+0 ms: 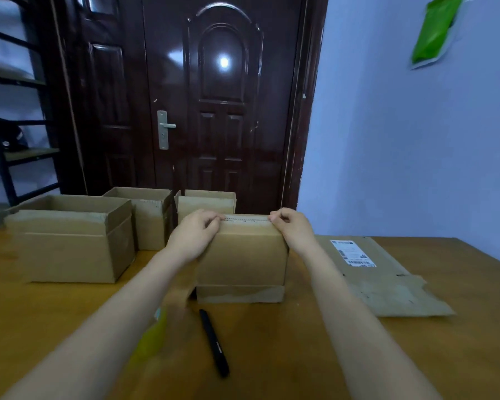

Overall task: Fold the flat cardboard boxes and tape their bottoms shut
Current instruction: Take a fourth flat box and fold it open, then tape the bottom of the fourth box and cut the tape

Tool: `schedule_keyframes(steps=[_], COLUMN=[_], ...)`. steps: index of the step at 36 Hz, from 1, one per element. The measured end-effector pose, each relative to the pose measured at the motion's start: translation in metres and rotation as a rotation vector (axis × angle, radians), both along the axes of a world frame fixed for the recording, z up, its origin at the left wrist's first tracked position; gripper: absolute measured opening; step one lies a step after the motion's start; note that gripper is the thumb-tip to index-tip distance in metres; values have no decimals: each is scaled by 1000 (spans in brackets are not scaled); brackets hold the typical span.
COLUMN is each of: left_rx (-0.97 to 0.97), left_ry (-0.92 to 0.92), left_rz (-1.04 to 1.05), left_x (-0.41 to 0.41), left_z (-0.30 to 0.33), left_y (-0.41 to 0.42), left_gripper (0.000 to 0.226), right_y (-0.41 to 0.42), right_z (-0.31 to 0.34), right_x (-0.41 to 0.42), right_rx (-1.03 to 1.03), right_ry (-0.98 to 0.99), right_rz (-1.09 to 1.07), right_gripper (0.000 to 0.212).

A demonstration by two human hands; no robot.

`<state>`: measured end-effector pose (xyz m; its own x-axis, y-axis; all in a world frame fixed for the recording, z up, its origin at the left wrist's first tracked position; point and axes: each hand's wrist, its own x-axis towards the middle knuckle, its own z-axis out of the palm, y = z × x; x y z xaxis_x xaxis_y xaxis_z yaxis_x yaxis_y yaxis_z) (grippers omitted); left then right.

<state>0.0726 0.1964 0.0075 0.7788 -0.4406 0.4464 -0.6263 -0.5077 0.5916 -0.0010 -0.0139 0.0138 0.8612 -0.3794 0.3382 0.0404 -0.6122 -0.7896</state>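
A small brown cardboard box (243,261) stands in the middle of the wooden table (70,313), with flaps at its base against the tabletop. My left hand (197,232) pinches its top left corner and my right hand (292,226) pinches its top right corner. A shiny strip that looks like clear tape (247,219) runs along the top edge between my fingers. A flat cardboard box (381,278) with a white label lies to the right.
Three open cardboard boxes stand at the back left: a big one (70,243), a middle one (150,217) and a smaller one (205,204). A black pen (214,342) lies near me, beside a blurred yellow-green object (153,336). A dark door (214,96) rises behind the table.
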Motion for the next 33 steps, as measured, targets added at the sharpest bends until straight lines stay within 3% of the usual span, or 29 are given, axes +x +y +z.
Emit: schedule_keyframes(steps=[7, 12, 17, 21, 24, 27, 30, 33], left_rx=[192, 31, 47, 122, 268, 382, 474, 484], left_ry=[-19, -51, -190, -257, -241, -200, -207, -265], left_rz=[9, 46, 169, 191, 165, 104, 47, 37], left_x=[-3, -17, -24, -33, -38, -48, -58, -63], left_z=[20, 31, 23, 3, -17, -36, -50, -59], left_y=[13, 28, 54, 77, 91, 100, 110, 121], left_gripper=[46, 54, 39, 30, 31, 30, 29, 28], right_y=[1, 7, 31, 69, 97, 122, 142, 155], right_z=[29, 38, 29, 16, -3, -27, -51, -69], right_x=[-15, -23, -37, -52, -58, -55, -48, -41], right_rx=[-245, -359, -423, -445, -515, -568, -573, -619], right_ry=[90, 1, -278, -357, -254, -23, 199, 273], right_rz=[-25, -86, -234, -73, 110, 270, 418, 502], right_gripper=[31, 40, 22, 17, 17, 20, 41, 58])
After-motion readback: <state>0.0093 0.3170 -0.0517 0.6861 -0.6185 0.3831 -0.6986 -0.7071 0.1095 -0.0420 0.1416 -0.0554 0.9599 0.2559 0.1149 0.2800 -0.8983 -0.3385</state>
